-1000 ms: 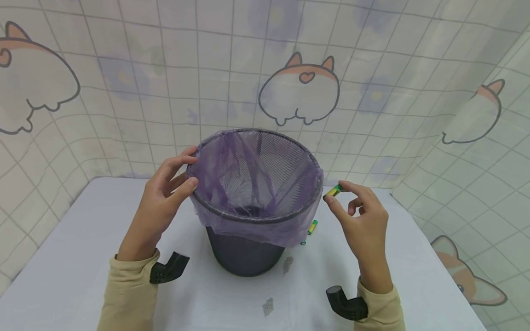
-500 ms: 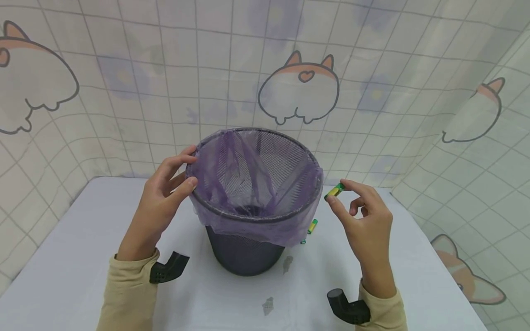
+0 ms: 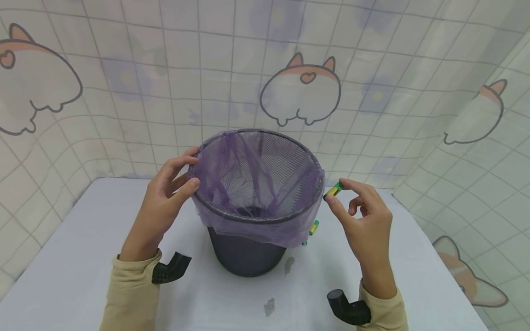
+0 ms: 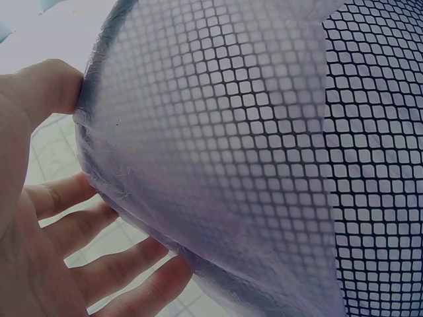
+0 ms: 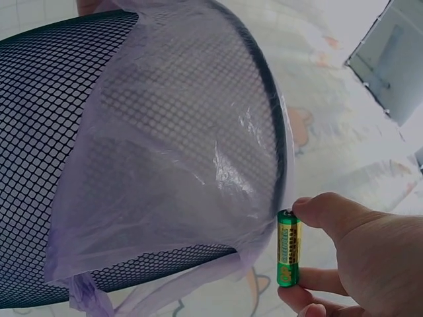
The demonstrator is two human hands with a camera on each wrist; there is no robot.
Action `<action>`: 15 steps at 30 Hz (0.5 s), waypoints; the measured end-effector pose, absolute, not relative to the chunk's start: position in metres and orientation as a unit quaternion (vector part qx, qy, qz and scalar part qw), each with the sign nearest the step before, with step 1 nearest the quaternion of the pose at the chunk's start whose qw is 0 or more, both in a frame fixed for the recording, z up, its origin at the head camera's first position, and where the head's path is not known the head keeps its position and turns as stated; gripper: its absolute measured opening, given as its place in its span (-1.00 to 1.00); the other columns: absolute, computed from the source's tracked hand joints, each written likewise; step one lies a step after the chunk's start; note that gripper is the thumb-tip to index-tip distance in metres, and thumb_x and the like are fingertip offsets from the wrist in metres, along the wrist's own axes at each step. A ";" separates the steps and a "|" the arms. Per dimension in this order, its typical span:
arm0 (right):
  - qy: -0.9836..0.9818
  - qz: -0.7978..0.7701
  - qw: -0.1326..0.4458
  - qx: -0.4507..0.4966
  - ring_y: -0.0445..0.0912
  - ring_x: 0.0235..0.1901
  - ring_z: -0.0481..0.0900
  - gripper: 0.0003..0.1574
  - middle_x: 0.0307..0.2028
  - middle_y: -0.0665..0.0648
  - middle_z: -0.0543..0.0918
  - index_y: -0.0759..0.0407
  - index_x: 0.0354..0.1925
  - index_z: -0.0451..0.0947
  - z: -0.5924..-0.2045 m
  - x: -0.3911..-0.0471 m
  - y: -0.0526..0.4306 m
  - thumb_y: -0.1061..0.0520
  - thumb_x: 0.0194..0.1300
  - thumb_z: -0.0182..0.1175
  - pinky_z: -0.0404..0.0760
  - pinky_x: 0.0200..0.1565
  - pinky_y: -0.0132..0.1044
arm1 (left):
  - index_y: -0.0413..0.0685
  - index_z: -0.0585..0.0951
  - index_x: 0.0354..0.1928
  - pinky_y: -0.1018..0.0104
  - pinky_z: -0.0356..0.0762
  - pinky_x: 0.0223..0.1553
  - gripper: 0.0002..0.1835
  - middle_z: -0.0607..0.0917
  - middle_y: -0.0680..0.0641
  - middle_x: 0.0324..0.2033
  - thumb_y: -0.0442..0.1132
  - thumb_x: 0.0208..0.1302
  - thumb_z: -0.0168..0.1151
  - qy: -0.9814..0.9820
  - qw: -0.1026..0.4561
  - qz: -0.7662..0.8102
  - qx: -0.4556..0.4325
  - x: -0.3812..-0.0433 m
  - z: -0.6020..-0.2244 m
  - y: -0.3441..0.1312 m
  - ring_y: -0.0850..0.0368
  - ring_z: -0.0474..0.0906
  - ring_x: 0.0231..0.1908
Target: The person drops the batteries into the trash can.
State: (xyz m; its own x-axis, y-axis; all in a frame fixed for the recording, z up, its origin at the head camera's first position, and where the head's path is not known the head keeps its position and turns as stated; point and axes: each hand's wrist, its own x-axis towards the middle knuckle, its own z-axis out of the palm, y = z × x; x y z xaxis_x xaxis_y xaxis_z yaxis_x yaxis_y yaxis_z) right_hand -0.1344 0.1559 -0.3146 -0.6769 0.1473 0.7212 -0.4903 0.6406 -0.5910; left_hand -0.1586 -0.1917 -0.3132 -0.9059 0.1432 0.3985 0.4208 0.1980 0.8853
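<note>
A black mesh wastebasket (image 3: 248,257) stands on the table, lined with a thin purple bag (image 3: 256,232) folded over its rim. My left hand (image 3: 165,197) rests on the left side of the rim, thumb and fairly straight fingers touching the bag-covered edge; the left wrist view shows the fingertips (image 4: 175,267) against it. Just right of the opposite rim, my right hand (image 3: 366,220) pinches a green and yellow battery (image 5: 288,247) end to end between thumb and finger. Another green and yellow battery (image 3: 314,227) lies on the table beside the wastebasket, with a small green end (image 3: 304,242) showing near it.
Grey patches (image 3: 269,307) mark the white table (image 3: 207,312) in front of the wastebasket. A tiled-pattern curtain (image 3: 165,115) with cartoon corgis hangs behind and at the sides. Each wrist carries a black camera mount (image 3: 349,308).
My right hand holds the same battery near the right rim, having drifted slightly away and back toward it. My left hand stays on the rim; the head view has shifted a little.
</note>
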 end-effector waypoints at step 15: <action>-0.813 0.399 0.403 0.129 -0.25 -0.51 0.28 -0.50 -0.23 -0.07 0.59 0.12 -0.01 0.65 -0.300 -0.134 0.152 0.26 0.02 0.45 0.16 -0.42 -0.40 | -0.04 0.35 0.30 -0.22 0.31 0.28 -0.56 0.21 0.20 0.46 -0.21 0.41 0.08 -0.763 0.118 -0.608 -0.186 -0.158 -0.313 -0.191 -0.20 0.25 0.38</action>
State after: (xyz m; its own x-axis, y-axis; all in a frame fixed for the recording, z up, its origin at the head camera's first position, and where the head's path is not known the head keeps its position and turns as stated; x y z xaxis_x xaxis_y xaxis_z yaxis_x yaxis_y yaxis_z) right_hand -0.1344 0.1517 -0.2995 -0.6423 0.1111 0.7584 -0.5320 0.6476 -0.5455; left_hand -0.1579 -0.1909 -0.3130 -0.9034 0.1400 0.4053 0.4264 0.1928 0.8837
